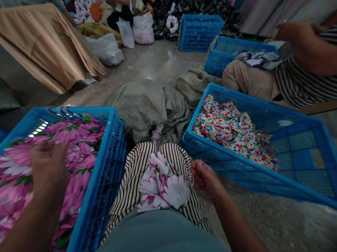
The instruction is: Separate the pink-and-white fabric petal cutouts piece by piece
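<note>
My left hand (49, 162) is over the blue basket (97, 175) at the left, against the pink and white petal-shaped cloth pieces (77, 189) heaped in it; its fingers are blurred, and whether they grip a piece is hidden. Beside my right knee, my right hand (206, 177) has its fingers curled together, and anything inside them is too small to make out. Several white and pink petal pieces (176, 191) lie on my striped lap between the two hands.
A large blue basket (268, 179) with colourful patterned cloth (228, 126) stands at the right. Grey sacking (147, 102) lies ahead of my knees. A seated person in stripes (305, 81) is at the right, near more blue baskets (201, 33).
</note>
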A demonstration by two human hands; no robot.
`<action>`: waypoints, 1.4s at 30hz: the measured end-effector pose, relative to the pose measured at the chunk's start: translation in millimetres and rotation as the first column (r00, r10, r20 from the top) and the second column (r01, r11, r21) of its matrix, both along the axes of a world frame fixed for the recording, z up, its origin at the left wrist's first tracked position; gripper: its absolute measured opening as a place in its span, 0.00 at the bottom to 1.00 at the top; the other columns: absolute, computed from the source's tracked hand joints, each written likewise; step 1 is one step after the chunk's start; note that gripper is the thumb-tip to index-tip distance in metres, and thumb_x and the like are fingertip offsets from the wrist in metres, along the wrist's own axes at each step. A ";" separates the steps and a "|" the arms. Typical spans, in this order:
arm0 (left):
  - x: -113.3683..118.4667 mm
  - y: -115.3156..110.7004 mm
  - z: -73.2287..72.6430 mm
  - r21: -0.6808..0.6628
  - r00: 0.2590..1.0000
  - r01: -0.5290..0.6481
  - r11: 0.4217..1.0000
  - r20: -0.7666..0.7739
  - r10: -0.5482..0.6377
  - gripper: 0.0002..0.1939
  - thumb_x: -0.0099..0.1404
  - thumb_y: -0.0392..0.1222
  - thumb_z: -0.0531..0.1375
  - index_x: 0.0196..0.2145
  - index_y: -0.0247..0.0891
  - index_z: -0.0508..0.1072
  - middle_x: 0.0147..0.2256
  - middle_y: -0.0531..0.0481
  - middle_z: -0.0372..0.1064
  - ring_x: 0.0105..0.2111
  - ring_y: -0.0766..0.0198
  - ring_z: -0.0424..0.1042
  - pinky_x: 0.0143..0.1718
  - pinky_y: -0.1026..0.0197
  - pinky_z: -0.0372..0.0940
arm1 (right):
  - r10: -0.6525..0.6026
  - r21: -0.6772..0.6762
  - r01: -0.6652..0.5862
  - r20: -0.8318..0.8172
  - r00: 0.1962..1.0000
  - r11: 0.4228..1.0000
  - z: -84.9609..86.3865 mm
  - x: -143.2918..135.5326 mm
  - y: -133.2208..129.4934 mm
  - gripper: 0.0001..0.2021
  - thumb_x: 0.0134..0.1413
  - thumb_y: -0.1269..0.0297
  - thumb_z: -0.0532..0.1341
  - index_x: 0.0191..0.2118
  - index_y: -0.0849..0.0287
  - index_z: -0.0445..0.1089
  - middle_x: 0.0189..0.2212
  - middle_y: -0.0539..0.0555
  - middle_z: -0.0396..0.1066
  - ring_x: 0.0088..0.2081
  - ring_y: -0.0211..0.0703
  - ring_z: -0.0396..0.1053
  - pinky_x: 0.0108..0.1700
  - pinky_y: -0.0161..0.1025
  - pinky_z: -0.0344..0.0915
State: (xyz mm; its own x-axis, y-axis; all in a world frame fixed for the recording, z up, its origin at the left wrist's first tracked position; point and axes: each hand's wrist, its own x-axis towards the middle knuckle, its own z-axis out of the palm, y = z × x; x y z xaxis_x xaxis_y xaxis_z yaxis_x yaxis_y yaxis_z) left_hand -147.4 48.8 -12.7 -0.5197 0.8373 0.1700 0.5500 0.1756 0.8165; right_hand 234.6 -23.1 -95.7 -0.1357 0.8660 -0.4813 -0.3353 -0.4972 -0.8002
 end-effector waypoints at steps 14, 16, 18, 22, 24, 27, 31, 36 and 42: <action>141.4 -70.3 -32.4 0.022 0.248 0.969 0.247 -0.054 -0.967 0.20 0.55 0.38 0.58 0.46 0.42 0.66 0.48 0.41 0.65 0.50 0.55 0.60 0.53 0.50 0.49 | -0.045 0.113 0.022 0.211 0.976 0.993 14.8 -34.1 -0.9 0.12 0.44 0.58 0.61 0.22 0.59 0.60 0.15 0.43 0.54 0.16 0.30 0.49 0.17 0.28 0.46; 143.5 -73.8 -39.9 -0.008 0.219 0.975 0.224 -0.176 -0.960 0.26 0.52 0.43 0.61 0.50 0.41 0.63 0.54 0.39 0.57 0.55 0.51 0.52 0.56 0.45 0.40 | -0.146 -0.028 0.146 0.003 0.989 0.989 22.5 -44.1 4.7 0.14 0.41 0.56 0.63 0.23 0.58 0.57 0.12 0.40 0.53 0.12 0.27 0.45 0.13 0.27 0.42; 145.7 -75.0 -45.1 -0.029 0.241 0.966 0.257 -0.258 -0.935 0.30 0.51 0.43 0.61 0.52 0.41 0.60 0.57 0.39 0.51 0.58 0.49 0.45 0.56 0.42 0.34 | -0.206 -0.122 0.189 -0.151 0.967 0.974 30.3 -55.3 10.7 0.16 0.37 0.56 0.65 0.24 0.58 0.56 0.10 0.38 0.52 0.10 0.25 0.41 0.11 0.26 0.39; 150.8 -70.3 -39.7 0.019 0.352 0.933 0.359 -0.242 -0.904 0.20 0.55 0.33 0.57 0.46 0.45 0.68 0.53 0.44 0.60 0.55 0.52 0.52 0.56 0.44 0.38 | -0.198 -0.190 0.146 -0.291 0.936 0.971 37.5 -71.2 19.3 0.17 0.34 0.58 0.66 0.23 0.58 0.56 0.07 0.37 0.51 0.09 0.24 0.39 0.10 0.24 0.39; 153.8 -66.2 -31.3 0.073 0.453 0.891 0.448 -0.078 -0.888 0.14 0.56 0.32 0.56 0.39 0.44 0.72 0.45 0.46 0.68 0.48 0.55 0.62 0.53 0.50 0.49 | -0.181 -0.168 0.143 -0.232 0.956 0.975 35.3 -71.5 20.7 0.15 0.37 0.58 0.65 0.23 0.58 0.56 0.08 0.38 0.52 0.09 0.25 0.41 0.10 0.25 0.40; 160.0 -61.1 -21.6 0.026 0.643 0.712 0.702 0.378 -0.666 0.06 0.56 0.38 0.58 0.33 0.40 0.73 0.33 0.49 0.72 0.35 0.59 0.69 0.40 0.58 0.61 | -0.178 -0.035 0.177 -0.047 0.983 0.984 31.3 -63.9 19.3 0.14 0.46 0.55 0.59 0.23 0.58 0.57 0.09 0.39 0.50 0.09 0.26 0.41 0.10 0.26 0.39; 169.3 -60.3 -22.0 -0.112 0.477 0.597 0.795 0.846 -0.239 0.11 0.54 0.43 0.60 0.36 0.38 0.69 0.29 0.52 0.71 0.25 0.64 0.69 0.29 0.61 0.64 | -0.092 0.300 0.044 0.149 0.985 0.953 36.2 -57.8 14.2 0.10 0.45 0.59 0.60 0.32 0.59 0.64 0.19 0.45 0.62 0.14 0.27 0.48 0.15 0.27 0.47; 172.3 -62.9 -23.6 -0.064 0.289 0.598 0.799 0.947 -0.141 0.15 0.51 0.40 0.62 0.38 0.37 0.66 0.28 0.53 0.70 0.22 0.67 0.68 0.25 0.65 0.64 | 0.034 0.373 -0.132 0.259 0.965 0.918 44.1 -68.4 10.7 0.08 0.45 0.63 0.60 0.33 0.60 0.67 0.25 0.49 0.64 0.24 0.34 0.58 0.23 0.30 0.55; 164.8 -60.1 -16.3 0.008 0.158 0.571 0.821 0.980 -0.119 0.04 0.55 0.36 0.59 0.29 0.36 0.66 0.24 0.55 0.68 0.21 0.71 0.65 0.23 0.70 0.60 | 0.059 0.204 -0.060 0.011 0.998 0.977 36.9 -69.2 10.5 0.11 0.47 0.58 0.60 0.25 0.61 0.64 0.16 0.45 0.57 0.17 0.30 0.51 0.18 0.29 0.47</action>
